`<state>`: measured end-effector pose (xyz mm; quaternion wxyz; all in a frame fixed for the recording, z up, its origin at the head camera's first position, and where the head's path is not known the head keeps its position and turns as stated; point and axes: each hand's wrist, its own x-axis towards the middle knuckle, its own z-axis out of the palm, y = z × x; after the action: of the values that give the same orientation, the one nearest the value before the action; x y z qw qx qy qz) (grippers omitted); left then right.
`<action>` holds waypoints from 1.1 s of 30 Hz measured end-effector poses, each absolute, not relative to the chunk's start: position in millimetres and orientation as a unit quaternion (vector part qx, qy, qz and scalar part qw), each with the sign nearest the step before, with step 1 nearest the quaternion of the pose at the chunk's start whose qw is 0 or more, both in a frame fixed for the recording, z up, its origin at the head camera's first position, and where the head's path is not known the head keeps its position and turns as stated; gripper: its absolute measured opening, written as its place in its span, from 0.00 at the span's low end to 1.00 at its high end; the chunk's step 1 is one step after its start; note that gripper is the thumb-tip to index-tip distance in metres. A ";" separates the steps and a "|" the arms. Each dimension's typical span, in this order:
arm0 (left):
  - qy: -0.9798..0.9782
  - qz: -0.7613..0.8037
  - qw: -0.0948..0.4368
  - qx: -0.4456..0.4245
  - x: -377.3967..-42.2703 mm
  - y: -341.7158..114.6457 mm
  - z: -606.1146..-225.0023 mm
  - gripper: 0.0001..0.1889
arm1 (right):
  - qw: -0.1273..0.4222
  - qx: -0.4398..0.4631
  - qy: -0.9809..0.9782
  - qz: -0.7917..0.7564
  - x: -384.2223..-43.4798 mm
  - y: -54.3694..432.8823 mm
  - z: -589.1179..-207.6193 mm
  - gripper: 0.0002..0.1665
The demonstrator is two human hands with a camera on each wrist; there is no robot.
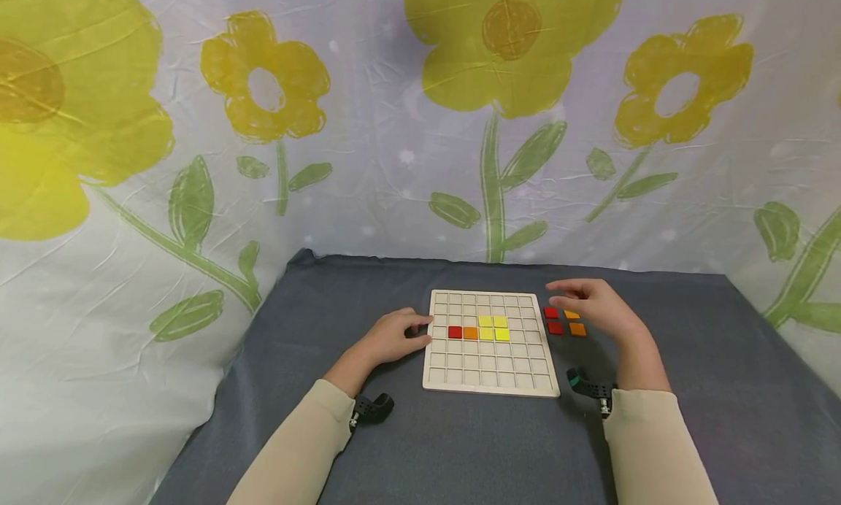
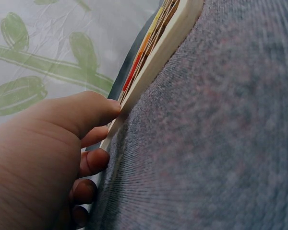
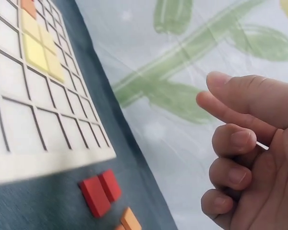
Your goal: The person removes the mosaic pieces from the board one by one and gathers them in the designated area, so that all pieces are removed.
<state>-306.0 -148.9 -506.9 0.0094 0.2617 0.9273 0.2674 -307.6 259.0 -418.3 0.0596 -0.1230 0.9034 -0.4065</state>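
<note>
A square wooden grid board (image 1: pixel 489 379) lies on the table. In its cells sit a red tile (image 1: pixel 455 333), an orange tile (image 1: pixel 470 333) and a block of several yellow tiles (image 1: pixel 493 328). My left hand (image 1: pixel 394 336) touches the board's left edge with thumb and forefinger, which stand a little apart; the left wrist view shows the thumb (image 2: pixel 98 110) at the rim. My right hand (image 1: pixel 594 304) hovers past the board's right edge, holding nothing, fingers loosely bent. Below it lie two red tiles (image 3: pixel 95 195) and two orange tiles (image 1: pixel 577 330), one orange partly hidden.
Dark grey cloth (image 1: pixel 407 454) covers the table. Behind it hangs a pale curtain (image 1: pixel 374 198) printed with yellow flowers. Black wrist-worn devices sit at both cuffs, the left one (image 1: pixel 373 409) and the right one (image 1: pixel 591 385) close above the cloth.
</note>
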 end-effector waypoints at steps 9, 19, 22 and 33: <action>0.927 0.269 0.010 0.260 -305.2 -149.2 -506.9 0.25 | 0.058 -0.161 0.895 -0.412 -310.4 235.7 -421.5 0.27; 0.929 0.266 0.010 0.257 -305.6 -149.1 -506.9 0.25 | 0.070 -0.187 0.890 -0.409 -313.9 215.8 -428.1 0.26; 0.929 0.266 0.011 0.256 -306.0 -149.3 -507.2 0.25 | 0.078 -0.195 0.888 -0.409 -315.3 209.9 -431.0 0.26; 0.929 0.265 0.000 0.259 -308.0 -147.8 -507.4 0.25 | 0.080 -0.201 0.897 -0.386 -316.6 188.2 -443.9 0.24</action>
<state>-308.0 -147.8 -507.4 0.0001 0.2586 0.9289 0.2652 -316.6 188.2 -443.9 0.0804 -0.2012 0.8966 -0.3862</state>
